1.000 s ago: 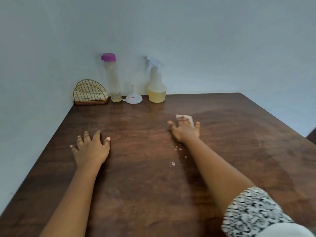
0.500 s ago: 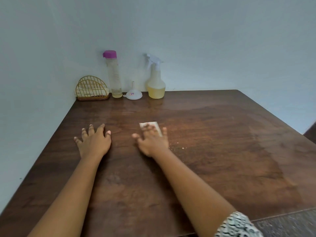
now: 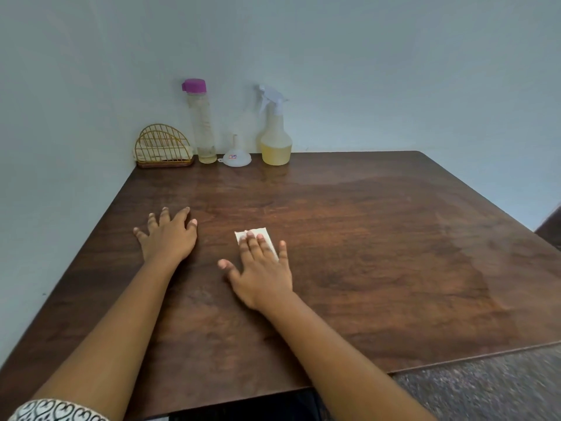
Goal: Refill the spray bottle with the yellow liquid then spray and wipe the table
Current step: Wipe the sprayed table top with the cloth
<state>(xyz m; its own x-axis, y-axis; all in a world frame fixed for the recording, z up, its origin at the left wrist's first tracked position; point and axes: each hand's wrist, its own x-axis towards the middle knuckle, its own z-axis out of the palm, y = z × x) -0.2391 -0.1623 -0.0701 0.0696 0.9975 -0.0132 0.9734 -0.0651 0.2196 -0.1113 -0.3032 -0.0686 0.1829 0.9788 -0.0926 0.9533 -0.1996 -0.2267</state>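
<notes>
Around the far and left sides of the scene stand pale blue walls, and the dark wooden table fits into their corner. Your left hand lies flat on the table, left of centre, fingers spread and holding nothing. Just to its right, your right hand presses straight fingers down on a white cloth, thumb splayed out on the bare wood. At the far edge, against the wall, the spray bottle stands upright with yellow liquid filling its lower part. To its left a tall clear bottle with a purple cap stands upright, only a little pale liquid at its bottom. A gold wire holder sits in the far-left corner. Between the two bottles a small white funnel rests mouth down. The cloth is the smallest thing, mostly hidden under your fingers.
</notes>
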